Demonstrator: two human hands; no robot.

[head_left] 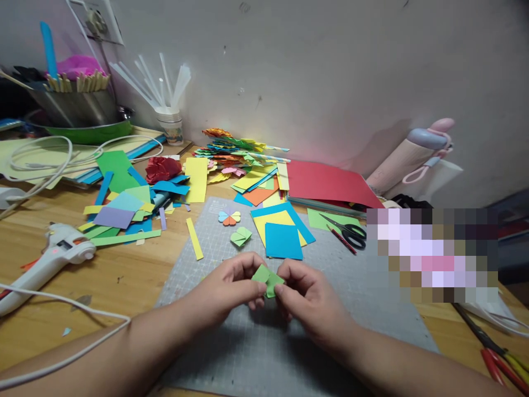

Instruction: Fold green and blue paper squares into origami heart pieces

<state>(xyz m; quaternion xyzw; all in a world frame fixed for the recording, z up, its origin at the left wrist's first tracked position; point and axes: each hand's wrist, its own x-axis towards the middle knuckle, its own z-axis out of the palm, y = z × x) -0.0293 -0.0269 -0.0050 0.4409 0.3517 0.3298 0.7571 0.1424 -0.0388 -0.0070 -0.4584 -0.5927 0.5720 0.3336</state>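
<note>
Both hands pinch one small folded green paper piece [268, 280], held above the grey cutting mat [198, 342]. My left hand [236, 280] grips its left side between thumb and fingers. On its right side, the thumb and fingers of my right hand [306, 286] are closed. Just beyond the hands lies another folded green paper, heart-like in shape [241, 237]. Past that is a small multicoloured paper flower [229, 216]. Blue square paper [284, 241] and yellow paper [261, 225] are stacked beyond the fingers.
Black scissors [353, 236] and a red pencil [342, 240] lie at the mat's right. A white glue gun [61, 251] with its cord and piled paper scraps [115, 215] are at left. Red paper [326, 184] lies by the wall. Red-handled pliers [496, 361] sit lower right.
</note>
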